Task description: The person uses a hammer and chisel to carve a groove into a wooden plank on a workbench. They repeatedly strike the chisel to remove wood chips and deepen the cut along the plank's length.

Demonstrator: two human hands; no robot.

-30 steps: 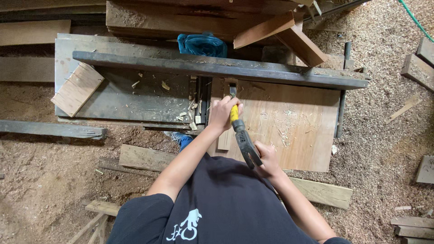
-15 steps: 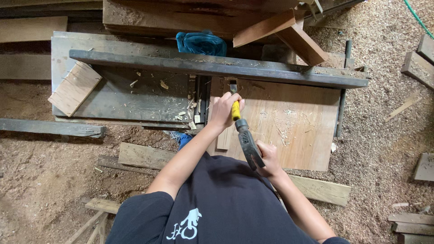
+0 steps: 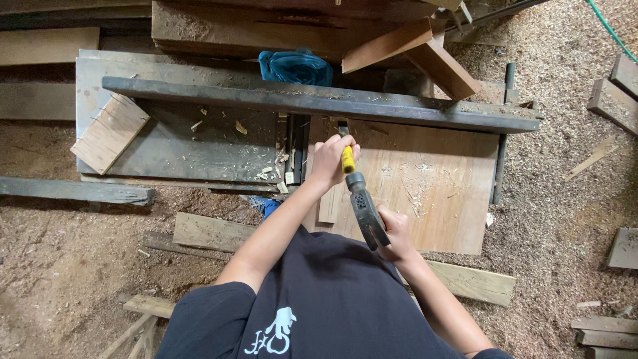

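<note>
Chisel [image 3: 347, 158] stands gripped in the left hand [image 3: 330, 159] on the board [image 3: 425, 193] by the beam [image 3: 319, 101] — right hand [image 3: 397, 233] clenches the hammer [image 3: 365, 209] against its butt — shavings lie about, cutting seemingly unfinished.

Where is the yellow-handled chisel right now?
In the head view, the chisel stands just right of centre, held in the left hand over the plywood board, with the hammer just below it.

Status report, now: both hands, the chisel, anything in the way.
Left hand shut on yellow-handled chisel, blade on the narrow wood strip. Right hand shut on hammer, head at chisel's butt. Shavings around, nothing blocking.
</note>
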